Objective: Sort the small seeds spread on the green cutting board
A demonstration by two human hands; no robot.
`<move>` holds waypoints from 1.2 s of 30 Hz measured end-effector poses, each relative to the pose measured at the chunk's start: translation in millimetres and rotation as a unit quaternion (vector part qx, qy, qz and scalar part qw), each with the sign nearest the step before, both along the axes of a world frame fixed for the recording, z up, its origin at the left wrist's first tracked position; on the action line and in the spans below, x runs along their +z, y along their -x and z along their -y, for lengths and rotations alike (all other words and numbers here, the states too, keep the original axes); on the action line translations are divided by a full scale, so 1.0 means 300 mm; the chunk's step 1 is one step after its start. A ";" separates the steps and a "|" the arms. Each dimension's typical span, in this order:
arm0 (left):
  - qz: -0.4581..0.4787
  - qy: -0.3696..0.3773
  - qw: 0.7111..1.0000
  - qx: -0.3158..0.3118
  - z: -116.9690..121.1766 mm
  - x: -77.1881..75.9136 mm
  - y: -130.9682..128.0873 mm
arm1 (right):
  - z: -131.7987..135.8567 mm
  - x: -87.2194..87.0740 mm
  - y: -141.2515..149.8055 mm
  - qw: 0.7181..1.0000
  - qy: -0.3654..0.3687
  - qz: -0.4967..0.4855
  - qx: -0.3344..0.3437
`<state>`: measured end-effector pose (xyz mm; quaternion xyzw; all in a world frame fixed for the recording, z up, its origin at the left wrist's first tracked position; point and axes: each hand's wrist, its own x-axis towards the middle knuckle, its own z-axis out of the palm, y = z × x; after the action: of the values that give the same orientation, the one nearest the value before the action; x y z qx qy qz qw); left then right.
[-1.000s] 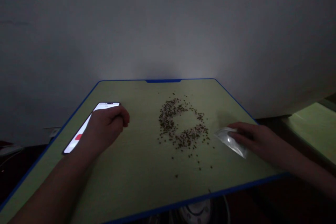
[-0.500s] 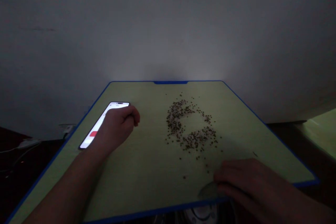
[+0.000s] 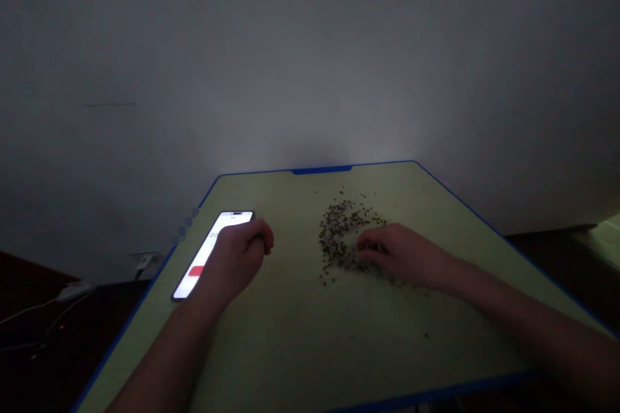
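Note:
My left hand (image 3: 243,253), curled into a fist, lies over the right side of a lit phone (image 3: 194,271); the inside of the fist is hidden. Small dark seed-like grains (image 3: 336,232) are strewn over the right half of the table. Among them, at the right side of the heap, is my right hand (image 3: 393,250), its fingers curled toward the thumb. Dim light and blur hide what the fingers have between them. A faint pale patch shows by the fingertips, too unclear to name.
The pale folding-type table top (image 3: 290,342) has a blue rim and stands against a grey wall (image 3: 310,64). A stray grain (image 3: 426,335) lies near the front. White cables (image 3: 72,290) run across the dark floor at the left.
My right hand has moved from the front edge, where a see-through rounded thing showed at its fingers, forward and left to the grains. My left hand stays in a fist on the phone. The view has tilted.

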<state>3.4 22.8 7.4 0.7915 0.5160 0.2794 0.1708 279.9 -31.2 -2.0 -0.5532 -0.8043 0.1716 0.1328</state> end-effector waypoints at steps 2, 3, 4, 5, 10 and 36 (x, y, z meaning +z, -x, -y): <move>0.004 0.002 1.000 -0.002 0.000 -0.003 0.001 | -0.049 -0.004 -0.026 1.000 -0.002 -0.010 -0.020; 0.005 0.002 1.000 -0.002 0.001 -0.003 0.001 | -0.071 -0.008 -0.040 1.000 -0.005 -0.013 -0.028; 0.006 0.001 1.000 -0.003 0.002 -0.002 0.001 | -0.092 -0.012 -0.054 0.999 -0.011 -0.016 -0.036; 0.006 0.001 1.000 -0.004 0.003 -0.001 0.000 | -0.110 -0.017 -0.068 0.999 -0.017 -0.016 -0.042; 0.008 -0.007 1.000 -0.010 0.003 -0.004 0.002 | -0.190 -0.030 -0.133 0.996 -0.042 -0.006 -0.078; 0.019 -0.042 0.999 0.021 -0.014 -0.013 0.044 | -0.588 -0.038 -0.059 0.989 0.052 0.060 -0.122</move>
<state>-9.9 27.1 3.6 0.7815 0.5169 0.3195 0.1413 297.7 145.3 -13.3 -0.6625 -0.7274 0.1622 0.0756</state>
